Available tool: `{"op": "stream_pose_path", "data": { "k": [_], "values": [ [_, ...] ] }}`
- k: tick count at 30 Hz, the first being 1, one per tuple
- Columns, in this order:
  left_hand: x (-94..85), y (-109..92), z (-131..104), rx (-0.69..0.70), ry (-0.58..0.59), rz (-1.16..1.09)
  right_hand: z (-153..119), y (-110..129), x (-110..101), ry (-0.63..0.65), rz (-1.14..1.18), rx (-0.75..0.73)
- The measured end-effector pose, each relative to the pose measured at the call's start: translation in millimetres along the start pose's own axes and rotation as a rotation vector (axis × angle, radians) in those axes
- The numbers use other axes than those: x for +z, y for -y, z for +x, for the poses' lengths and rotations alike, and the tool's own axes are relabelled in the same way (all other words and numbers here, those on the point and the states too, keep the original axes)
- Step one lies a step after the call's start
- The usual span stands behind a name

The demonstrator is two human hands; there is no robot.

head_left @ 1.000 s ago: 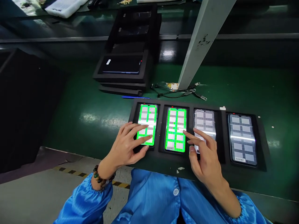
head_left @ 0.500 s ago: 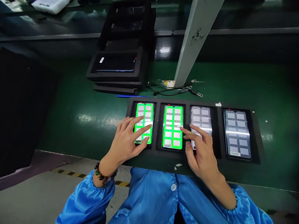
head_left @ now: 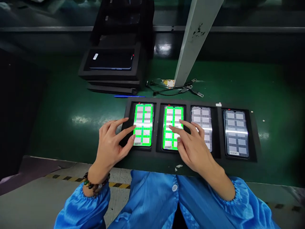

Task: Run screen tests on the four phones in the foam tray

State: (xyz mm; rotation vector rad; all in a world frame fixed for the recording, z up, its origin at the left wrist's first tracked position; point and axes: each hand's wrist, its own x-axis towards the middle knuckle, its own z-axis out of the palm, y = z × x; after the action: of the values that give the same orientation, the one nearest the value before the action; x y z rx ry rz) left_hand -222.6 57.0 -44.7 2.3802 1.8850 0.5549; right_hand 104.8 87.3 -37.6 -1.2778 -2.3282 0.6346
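Several smartphones lie face up in the slots of a long black foam tray [head_left: 158,136]. The leftmost smartphone [head_left: 144,122] and the second smartphone [head_left: 168,114] show white blocks with bright green bands. Grey blocks fill the screens of the third smartphone [head_left: 201,114] and the rightmost smartphone [head_left: 236,133]. My left hand [head_left: 111,141] is open, its index fingertip at the left edge of the leftmost phone. Fingers apart, my right hand [head_left: 194,144] reaches over the second phone with its index finger at the screen, and hides part of the third phone. Neither hand holds anything.
Behind the tray, black foam trays are stacked, with a dark smartphone [head_left: 111,60] in the front one. A blue pen [head_left: 128,96], black cables [head_left: 171,90] and a grey metal post [head_left: 195,41] stand between. White scraps [head_left: 178,166] lie near the bench edge.
My left hand has drawn left, off the leftmost screen to its edge. My right hand has moved left onto the second phone. The whole view has shifted slightly.
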Motion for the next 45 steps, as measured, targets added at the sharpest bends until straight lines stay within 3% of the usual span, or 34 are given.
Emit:
{"op": "stream_pose_path", "data": {
  "k": [7, 11, 14, 19, 24, 28, 35, 42, 45],
  "values": [
    [6.7, -7.5, 16.3, 0.081, -0.031, -0.007, -20.8, -10.3, -13.7, -0.082, -0.09, 0.127],
    [15.2, -28.7, 30.0, 0.184, 0.028, -0.027, -9.3, -8.7, -7.7, -0.082, -0.081, 0.077],
    [17.5, -38.0, 33.9, 0.176, 0.085, -0.023, 4.5, -3.9, -0.2, -0.05, -0.054, 0.04],
    [9.3, -23.3, 23.1, 0.076, 0.038, 0.024, 14.9, -0.3, 5.2, -0.013, -0.018, 0.007],
    [3.0, -4.1, 15.0, -0.057, -0.028, 0.088, 5.6, -11.5, -7.0, -0.067, -0.038, 0.072],
    [9.5, -10.6, 23.0, -0.026, -0.036, 0.08, 5.3, -13.3, -9.3, -0.109, -0.081, 0.104],
    [18.1, -30.4, 40.7, 0.148, 0.045, 0.003, 25.2, 2.7, 10.3, -0.02, -0.041, -0.044],
    [7.3, -6.0, 22.7, -0.046, -0.04, 0.061, 11.6, -21.1, -14.8, -0.102, -0.126, 0.095],
    [10.6, -4.1, 27.9, -0.081, -0.023, 0.074, 19.2, -22.3, -14.7, -0.103, -0.148, 0.114]
  ]
}}
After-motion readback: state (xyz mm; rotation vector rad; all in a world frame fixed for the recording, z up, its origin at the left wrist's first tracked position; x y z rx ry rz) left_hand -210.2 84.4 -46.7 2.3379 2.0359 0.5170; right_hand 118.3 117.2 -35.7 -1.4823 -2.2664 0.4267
